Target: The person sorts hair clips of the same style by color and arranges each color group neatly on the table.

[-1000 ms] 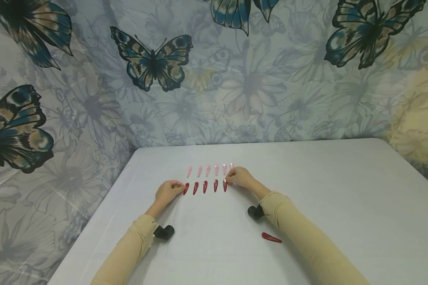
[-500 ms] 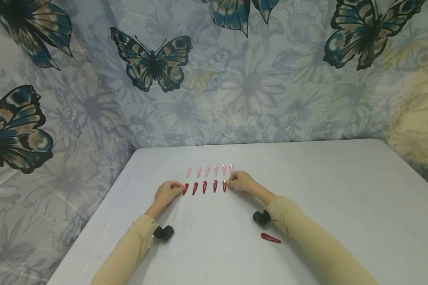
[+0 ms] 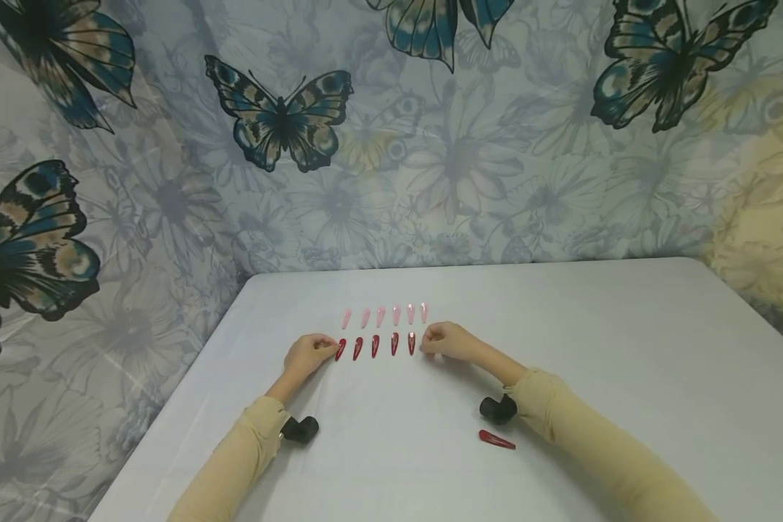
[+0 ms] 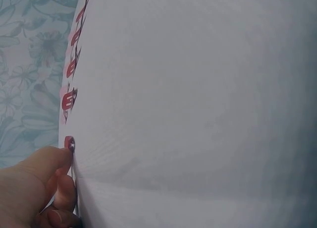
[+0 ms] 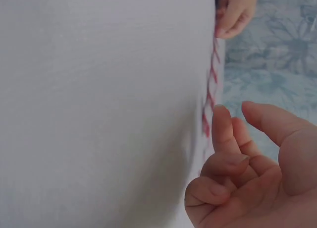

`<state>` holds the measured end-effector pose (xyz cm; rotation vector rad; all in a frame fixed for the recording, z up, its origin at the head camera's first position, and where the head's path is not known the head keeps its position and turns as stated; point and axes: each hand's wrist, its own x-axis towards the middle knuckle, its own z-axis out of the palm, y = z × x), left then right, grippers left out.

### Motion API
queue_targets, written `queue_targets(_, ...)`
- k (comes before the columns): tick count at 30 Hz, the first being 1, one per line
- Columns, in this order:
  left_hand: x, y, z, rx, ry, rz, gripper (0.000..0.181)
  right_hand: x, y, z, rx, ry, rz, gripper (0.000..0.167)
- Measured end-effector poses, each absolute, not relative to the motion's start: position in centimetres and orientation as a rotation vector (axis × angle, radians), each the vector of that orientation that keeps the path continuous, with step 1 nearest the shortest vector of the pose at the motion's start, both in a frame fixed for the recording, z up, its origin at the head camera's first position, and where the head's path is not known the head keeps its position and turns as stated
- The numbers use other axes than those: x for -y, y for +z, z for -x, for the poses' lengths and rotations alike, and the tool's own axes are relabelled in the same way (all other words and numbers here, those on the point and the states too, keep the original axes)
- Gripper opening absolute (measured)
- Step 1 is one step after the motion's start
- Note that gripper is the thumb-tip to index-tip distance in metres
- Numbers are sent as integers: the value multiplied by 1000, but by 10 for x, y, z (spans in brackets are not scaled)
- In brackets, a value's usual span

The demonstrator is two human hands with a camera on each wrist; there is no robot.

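Note:
Several red snap hair clips stand in a row on the white table; the rightmost red clip (image 3: 412, 344) is beside my right hand (image 3: 453, 342). That hand holds nothing: in the right wrist view its thumb (image 5: 270, 120) and forefinger are apart. My left hand (image 3: 308, 355) pinches the leftmost red hair clip (image 3: 341, 349) at the other end of the row. In the left wrist view the thumb (image 4: 52, 158) is against this clip (image 4: 70, 143), and the forefinger's contact is partly hidden. Behind them runs a parallel row of pink hair clips (image 3: 396, 315).
One more red hair clip (image 3: 497, 440) lies by itself near the right forearm. A black wrist camera (image 3: 498, 410) is worn on each wrist. The white table (image 3: 626, 348) ends at a wall hung with butterfly-patterned cloth (image 3: 457, 167).
My right hand has drawn away from the rightmost red clip, toward the right and nearer to me, uncovering the last pink clip. The left hand stays at the leftmost red clip.

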<state>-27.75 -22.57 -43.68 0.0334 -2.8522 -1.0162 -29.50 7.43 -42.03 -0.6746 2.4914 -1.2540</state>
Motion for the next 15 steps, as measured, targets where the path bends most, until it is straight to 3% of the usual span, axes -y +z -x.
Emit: queue_targets(15,226,-438,278,2854,-1008,-39,15,-116,-390,261,-2348,-1318,890,9)
